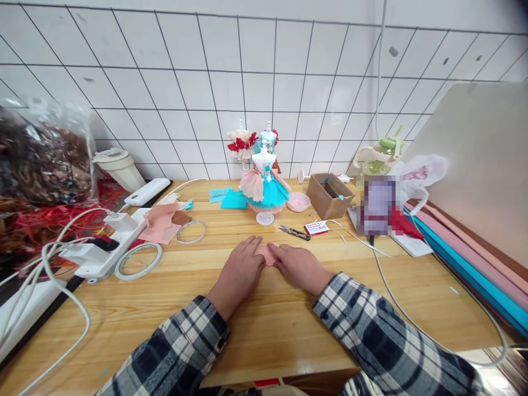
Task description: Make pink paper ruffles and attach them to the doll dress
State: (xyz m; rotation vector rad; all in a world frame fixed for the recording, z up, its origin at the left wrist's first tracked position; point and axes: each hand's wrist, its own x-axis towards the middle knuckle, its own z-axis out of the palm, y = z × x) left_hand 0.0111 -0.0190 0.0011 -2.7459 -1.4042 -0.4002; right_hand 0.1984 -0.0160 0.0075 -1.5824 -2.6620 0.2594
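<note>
A small piece of pink crepe paper (269, 254) lies on the wooden table between my two hands. My left hand (244, 267) presses on its left side, with the thumb and fingertips at the paper's edge. At the other side, my right hand (300, 265) has its fingers closed on the paper, and they cover part of it. Just beyond my hands stands a white mini dress form (264, 160) wearing a pink and turquoise paper skirt (268, 188). Black thread snips (295, 232) lie beyond my right hand, beside a red and white packet (317, 227).
Rolls of tape (139, 261), pink paper scraps (160, 223) and a white power strip (111, 242) lie to the left. A cardboard box (330, 196) and a pink bowl (298, 202) stand at the back. A white cable (406, 313) runs along the right.
</note>
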